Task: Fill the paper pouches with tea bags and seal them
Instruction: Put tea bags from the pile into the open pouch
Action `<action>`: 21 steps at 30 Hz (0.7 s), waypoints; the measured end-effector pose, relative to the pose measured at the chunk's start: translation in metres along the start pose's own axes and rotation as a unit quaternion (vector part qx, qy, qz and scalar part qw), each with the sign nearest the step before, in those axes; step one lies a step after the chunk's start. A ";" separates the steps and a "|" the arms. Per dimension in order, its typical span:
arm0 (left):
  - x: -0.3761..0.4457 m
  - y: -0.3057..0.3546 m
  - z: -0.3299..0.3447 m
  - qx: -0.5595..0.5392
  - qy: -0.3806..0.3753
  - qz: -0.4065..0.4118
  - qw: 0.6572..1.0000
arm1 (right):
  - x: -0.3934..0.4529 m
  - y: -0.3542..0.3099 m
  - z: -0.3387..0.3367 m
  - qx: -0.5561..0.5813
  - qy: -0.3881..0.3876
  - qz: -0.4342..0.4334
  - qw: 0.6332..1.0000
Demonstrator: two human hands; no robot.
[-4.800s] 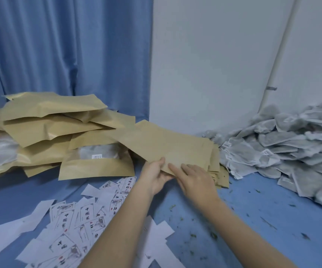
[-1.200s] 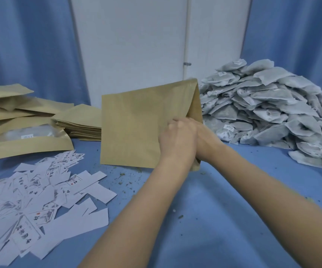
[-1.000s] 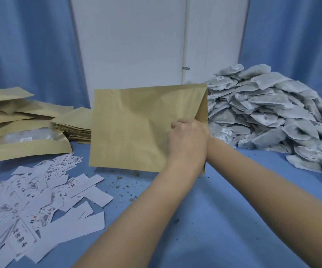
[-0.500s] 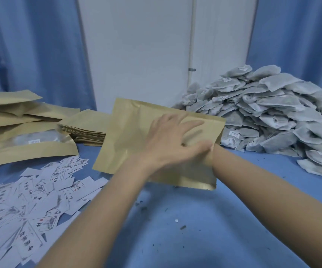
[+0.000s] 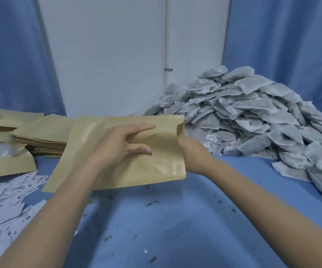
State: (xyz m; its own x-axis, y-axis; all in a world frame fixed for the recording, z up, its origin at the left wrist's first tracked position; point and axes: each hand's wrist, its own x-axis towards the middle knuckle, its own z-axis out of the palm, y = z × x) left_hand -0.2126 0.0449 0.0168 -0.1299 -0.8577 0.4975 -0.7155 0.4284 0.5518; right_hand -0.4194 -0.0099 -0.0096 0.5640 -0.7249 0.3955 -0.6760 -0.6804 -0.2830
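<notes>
Left hand [image 5: 117, 146] lies on the upper face of a brown paper pouch [image 5: 156, 165], its fingers [image 5: 142, 128] stretched toward the open mouth at the right edge. One fingertip appears tucked under a raised fold of the paper; the thumb shows lower down, resting on the face. Loosely spread, more pressing than clamping.

Right hand [image 5: 193, 151] is at the pouch mouth, just past the left fingertips. Its fingers are inside the opening, hidden by the paper, so I cannot tell whether they are wide or curled.

The pouch is held tilted just above the blue table [image 5: 175, 229], its mouth facing right and its near edge low.

Beyond the right hand, near but apart from the mouth, is a large heap of grey tea bags [image 5: 253, 117] with small white tags.

Left of the left hand is a flat stack of empty pouches [image 5: 46, 140]. Farther left lie filled pouches [image 5: 5, 163] with clear windows.

Near the left forearm is a scatter of white printed paper slips [image 5: 5, 206]. Dark tea crumbs speckle the table between both arms.

Behind everything are blue curtains [image 5: 282, 55] and a white wall [image 5: 108, 55].
</notes>
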 end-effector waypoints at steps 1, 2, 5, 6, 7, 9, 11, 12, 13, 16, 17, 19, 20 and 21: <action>0.006 -0.006 0.005 -0.018 0.008 -0.014 1.000 | -0.001 0.012 0.003 0.037 0.050 -0.013 0.998; 0.012 -0.011 0.010 -0.028 0.012 -0.024 0.999 | -0.003 0.030 0.007 0.072 0.095 0.002 0.993; 0.034 -0.025 0.028 -0.042 0.001 -0.035 0.998 | -0.002 0.078 0.014 0.080 0.152 0.150 0.974; 0.042 -0.030 0.035 -0.043 -0.004 -0.035 0.998 | 0.001 0.096 0.018 0.057 0.154 0.190 0.968; 0.048 -0.035 0.039 -0.043 -0.007 -0.037 0.998 | 0.005 0.111 0.021 0.035 0.137 0.227 0.963; 0.060 -0.045 0.049 -0.046 -0.012 -0.048 0.998 | 0.014 0.134 0.026 0.008 0.098 0.288 0.953; 0.070 -0.054 0.058 -0.044 -0.012 -0.055 0.997 | 0.023 0.149 0.033 0.000 0.068 0.321 0.945; 0.074 -0.058 0.062 -0.037 -0.010 -0.058 0.998 | 0.029 0.154 0.037 -0.005 0.061 0.333 0.941; 0.078 -0.062 0.065 -0.026 -0.006 -0.060 0.998 | 0.035 0.158 0.041 -0.010 0.057 0.341 0.938; 0.086 -0.070 0.072 0.009 0.002 -0.060 0.998 | 0.049 0.167 0.052 -0.043 0.083 0.351 0.932; 0.089 -0.072 0.074 0.017 0.000 -0.060 0.998 | 0.052 0.170 0.055 -0.050 0.097 0.355 0.929; 0.091 -0.073 0.073 0.025 0.000 -0.064 0.998 | 0.053 0.169 0.056 -0.066 0.137 0.346 0.926; 0.093 -0.075 0.073 0.026 0.001 -0.069 0.997 | 0.052 0.168 0.055 -0.070 0.168 0.326 0.928; 0.094 -0.076 0.072 0.026 0.004 -0.072 0.997 | 0.051 0.168 0.053 -0.061 0.210 0.297 0.929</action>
State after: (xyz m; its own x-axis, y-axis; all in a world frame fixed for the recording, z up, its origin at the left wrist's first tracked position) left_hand -0.2201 -0.0887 -0.0264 -0.0186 -0.9067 0.4215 -0.7611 0.2861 0.5821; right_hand -0.4790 -0.1664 -0.0834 -0.1438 -0.8454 0.5144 -0.8723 -0.1372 -0.4694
